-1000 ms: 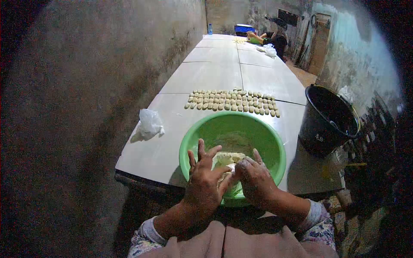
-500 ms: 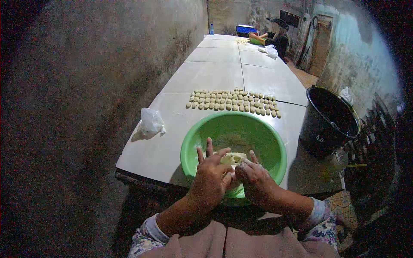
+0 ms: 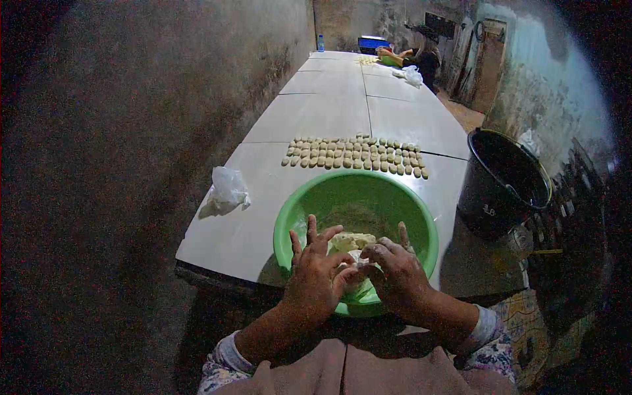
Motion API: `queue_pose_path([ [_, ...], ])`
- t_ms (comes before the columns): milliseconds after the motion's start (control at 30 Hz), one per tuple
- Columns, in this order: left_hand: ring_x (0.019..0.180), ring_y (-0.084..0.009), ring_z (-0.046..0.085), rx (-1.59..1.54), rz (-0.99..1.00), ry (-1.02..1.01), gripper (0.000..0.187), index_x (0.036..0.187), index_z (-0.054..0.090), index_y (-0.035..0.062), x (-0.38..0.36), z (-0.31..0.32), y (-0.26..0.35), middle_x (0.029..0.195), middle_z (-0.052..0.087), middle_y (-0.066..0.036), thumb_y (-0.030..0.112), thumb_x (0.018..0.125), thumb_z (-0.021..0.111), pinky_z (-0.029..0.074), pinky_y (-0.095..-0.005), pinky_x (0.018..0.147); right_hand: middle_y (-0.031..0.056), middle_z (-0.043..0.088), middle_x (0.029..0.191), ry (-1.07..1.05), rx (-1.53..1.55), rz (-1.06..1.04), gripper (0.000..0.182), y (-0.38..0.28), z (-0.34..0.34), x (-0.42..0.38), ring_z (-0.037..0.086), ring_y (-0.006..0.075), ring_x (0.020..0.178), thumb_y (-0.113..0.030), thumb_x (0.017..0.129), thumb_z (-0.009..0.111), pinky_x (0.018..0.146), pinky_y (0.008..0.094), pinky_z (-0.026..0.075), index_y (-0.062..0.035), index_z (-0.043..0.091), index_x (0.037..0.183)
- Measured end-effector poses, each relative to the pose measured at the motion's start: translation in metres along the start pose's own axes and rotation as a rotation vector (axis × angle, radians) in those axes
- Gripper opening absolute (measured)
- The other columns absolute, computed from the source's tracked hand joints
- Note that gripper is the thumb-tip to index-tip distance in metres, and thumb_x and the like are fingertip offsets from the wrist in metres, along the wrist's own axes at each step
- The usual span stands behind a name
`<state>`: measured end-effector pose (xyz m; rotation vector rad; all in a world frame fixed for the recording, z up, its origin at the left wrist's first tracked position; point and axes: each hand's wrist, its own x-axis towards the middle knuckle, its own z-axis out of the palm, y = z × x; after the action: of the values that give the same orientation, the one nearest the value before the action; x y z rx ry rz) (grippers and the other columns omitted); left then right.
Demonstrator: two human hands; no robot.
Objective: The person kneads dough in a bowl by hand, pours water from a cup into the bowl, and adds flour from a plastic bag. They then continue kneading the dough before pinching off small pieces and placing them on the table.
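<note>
A green basin (image 3: 421,263) stands at the near edge of the table, with a pale lump of dough (image 3: 352,241) inside it. Both my hands are over the basin's near side. My left hand (image 3: 315,275) pinches with thumb and index finger, its other fingers raised and spread. Facing it, my right hand (image 3: 397,271) has its thumb and fingers curled together, one finger sticking up, with pale dough on the skin. A small whitish piece of dough (image 3: 356,257) shows between the fingertips of both hands, partly hidden by them.
Beyond the basin, rows of small dough pieces (image 3: 355,154) lie on the white table (image 3: 329,108). A clear plastic bag (image 3: 228,188) sits left, a black bucket (image 3: 490,191) right. At the far end another person (image 3: 426,62) works near a blue crate (image 3: 374,45).
My hands have drawn slightly apart, and more of the whitish piece shows between them. A finger of my right hand is raised higher. The view has shifted slightly.
</note>
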<state>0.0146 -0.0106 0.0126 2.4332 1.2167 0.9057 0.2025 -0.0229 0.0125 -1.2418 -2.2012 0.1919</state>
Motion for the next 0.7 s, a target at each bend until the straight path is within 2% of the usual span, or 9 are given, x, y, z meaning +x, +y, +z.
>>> queue_pose_path([
  [33, 0.138, -0.0483, 0.010, -0.009, -0.007, -0.017, 0.013, 0.090, 0.066, 0.0053, 0.000, 0.000, 0.000, 0.134, 0.040, -0.022, 0.015, 0.082, 0.066, 0.003, -0.0685, 0.105, 0.0125, 0.057, 0.089, 0.000, 0.000, 0.001, 0.018, 0.002, -0.001, -0.001, 0.059, 0.0341, 0.093, -0.004, 0.081, 0.056, 0.110, 0.0612, 0.011, -0.0053, 0.051, 0.098],
  [100, 0.138, -0.0482, 0.010, -0.009, -0.011, -0.014, 0.013, 0.090, 0.066, 0.0045, 0.001, 0.001, -0.001, 0.134, 0.040, -0.023, 0.015, 0.082, 0.065, 0.003, -0.0685, 0.105, 0.0123, 0.060, 0.099, -0.132, -0.113, -0.020, 0.019, 0.007, -0.005, -0.004, 0.059, 0.0299, 0.102, -0.015, 0.085, 0.054, 0.111, 0.0620, 0.008, -0.0059, 0.058, 0.101],
  [200, 0.138, -0.0483, 0.010, -0.013, -0.014, -0.003, 0.014, 0.090, 0.065, 0.0022, 0.001, 0.004, -0.003, 0.134, 0.040, -0.023, 0.015, 0.084, 0.064, 0.003, -0.0686, 0.105, 0.0107, 0.061, 0.098, -0.092, -0.216, -0.066, 0.017, 0.005, -0.004, -0.005, 0.061, 0.0276, 0.100, -0.016, 0.086, 0.054, 0.110, 0.0635, 0.006, -0.0083, 0.061, 0.099],
  [333, 0.137, -0.0492, 0.010, -0.026, 0.006, -0.003, 0.016, 0.089, 0.064, -0.0013, 0.000, 0.004, -0.005, 0.133, 0.039, -0.025, 0.014, 0.084, 0.062, 0.004, -0.0688, 0.105, 0.0111, 0.060, 0.097, -0.092, -0.215, -0.065, 0.019, 0.002, -0.003, -0.003, 0.060, 0.0298, 0.098, -0.013, 0.083, 0.057, 0.108, 0.0651, 0.002, -0.0076, 0.061, 0.101],
  [400, 0.137, -0.0497, 0.010, -0.029, 0.002, -0.001, 0.016, 0.089, 0.064, -0.0019, 0.000, 0.005, -0.003, 0.133, 0.039, -0.026, 0.014, 0.085, 0.062, 0.005, -0.0690, 0.105, 0.0088, 0.061, 0.098, -0.065, -0.349, -0.105, 0.021, 0.002, -0.001, -0.003, 0.060, 0.0258, 0.102, -0.023, 0.084, 0.057, 0.109, 0.0660, 0.002, -0.0088, 0.062, 0.099],
  [533, 0.137, -0.0506, 0.010, -0.030, -0.012, 0.002, 0.016, 0.088, 0.064, -0.0032, 0.000, 0.006, -0.001, 0.133, 0.038, -0.027, 0.012, 0.085, 0.060, 0.008, -0.0689, 0.105, 0.0080, 0.061, 0.100, -0.097, -0.317, -0.068, 0.023, -0.002, -0.002, -0.001, 0.060, 0.0256, 0.104, -0.024, 0.082, 0.058, 0.109, 0.0669, 0.002, -0.0090, 0.062, 0.099],
  [600, 0.136, -0.0509, 0.011, -0.032, -0.016, -0.004, 0.016, 0.088, 0.064, -0.0034, 0.000, 0.006, 0.000, 0.133, 0.038, -0.027, 0.012, 0.084, 0.060, 0.008, -0.0687, 0.105, 0.0101, 0.060, 0.093, -0.030, -0.268, -0.113, 0.020, -0.003, -0.001, -0.002, 0.060, 0.0298, 0.098, -0.019, 0.084, 0.057, 0.107, 0.0662, -0.002, -0.0065, 0.061, 0.099],
  [700, 0.136, -0.0514, 0.012, -0.043, -0.013, -0.002, 0.016, 0.087, 0.064, -0.0038, 0.000, 0.008, -0.002, 0.133, 0.039, -0.027, 0.011, 0.084, 0.059, 0.009, -0.0682, 0.105, 0.0089, 0.060, 0.093, -0.052, -0.261, -0.076, 0.020, -0.006, -0.002, -0.001, 0.060, 0.0284, 0.098, -0.020, 0.084, 0.057, 0.108, 0.0658, -0.002, -0.0079, 0.062, 0.100],
])
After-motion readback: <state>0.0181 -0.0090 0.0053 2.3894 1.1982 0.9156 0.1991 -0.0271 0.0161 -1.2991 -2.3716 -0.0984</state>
